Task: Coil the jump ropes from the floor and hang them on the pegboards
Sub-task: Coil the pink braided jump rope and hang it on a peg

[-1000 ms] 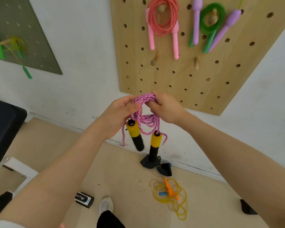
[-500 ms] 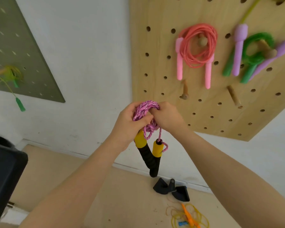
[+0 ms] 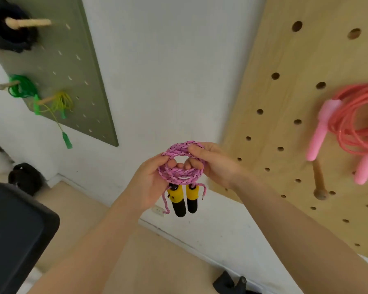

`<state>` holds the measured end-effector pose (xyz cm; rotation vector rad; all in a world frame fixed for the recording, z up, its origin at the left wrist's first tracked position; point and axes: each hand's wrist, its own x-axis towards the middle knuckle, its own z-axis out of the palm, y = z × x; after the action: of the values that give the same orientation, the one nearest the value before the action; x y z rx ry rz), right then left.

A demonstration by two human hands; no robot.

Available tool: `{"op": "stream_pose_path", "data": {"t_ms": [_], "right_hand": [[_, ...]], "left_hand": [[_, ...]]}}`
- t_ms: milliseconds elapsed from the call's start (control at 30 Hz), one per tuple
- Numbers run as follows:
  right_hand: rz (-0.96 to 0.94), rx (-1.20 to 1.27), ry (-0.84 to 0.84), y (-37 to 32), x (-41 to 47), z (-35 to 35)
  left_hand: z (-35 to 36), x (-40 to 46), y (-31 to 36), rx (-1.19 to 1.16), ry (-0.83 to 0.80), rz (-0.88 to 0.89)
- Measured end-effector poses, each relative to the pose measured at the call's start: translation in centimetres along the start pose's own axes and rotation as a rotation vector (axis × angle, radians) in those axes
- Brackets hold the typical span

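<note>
Pink rope coil (image 3: 182,164) gripped by left hand (image 3: 150,185) and right hand (image 3: 212,164) fingers

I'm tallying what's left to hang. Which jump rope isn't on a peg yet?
The pink braided rope with yellow-and-black handles, held as a coil in both hands. The coral, green and yellow ropes already hang on pegs.
</note>
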<state>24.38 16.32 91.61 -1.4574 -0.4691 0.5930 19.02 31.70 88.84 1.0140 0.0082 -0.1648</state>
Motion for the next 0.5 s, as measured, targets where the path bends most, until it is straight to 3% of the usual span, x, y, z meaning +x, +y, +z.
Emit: {"op": "stream_pose_path", "data": {"t_ms": [167,333,500], "right_hand": [[0.001,-0.032,-0.178,-2.4,7.5,3.3],[-0.002,-0.197,-0.158,-3.0,13.8,6.0],[-0.032,-0.279,-0.182,-3.0,20.0,9.1]], "left_hand": [[-3.2,1.9,3.8,-0.227,0.173,0.152],[-8.4,3.0,7.6,0.037,0.439,0.304],[-13.7,4.3,11.8,0.169,0.470,0.374]]}}
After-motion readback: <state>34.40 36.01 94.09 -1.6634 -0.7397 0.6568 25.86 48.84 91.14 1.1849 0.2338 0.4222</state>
